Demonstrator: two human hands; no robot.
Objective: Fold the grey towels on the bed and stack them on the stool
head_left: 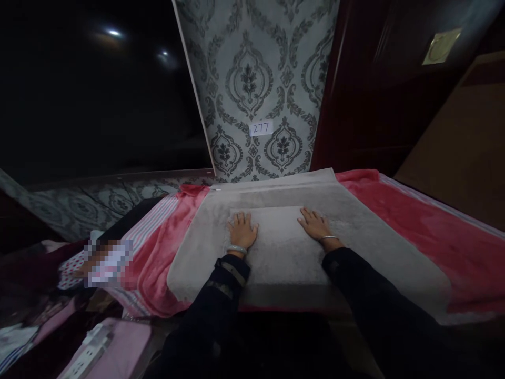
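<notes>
Both your hands lie flat on the pale grey folded cloth [278,247], which sits in the middle of a larger grey cloth [371,258] in front of you. Your left hand [242,231] rests near the far left corner of the folded cloth, fingers spread and released; your right hand [315,226] lies by its far right corner, fingers likewise extended and grasping nothing. You wear a bangle on each wrist.

Under the larger cloth is a pink-red blanket [418,226], showing on its left and right. At the far side, patterned wallpaper [248,79] carries a paper label [261,128] reading 277, with a dark screen [98,95] to its left. Near left, a white power strip [87,358] lies on a pink surface [128,345].
</notes>
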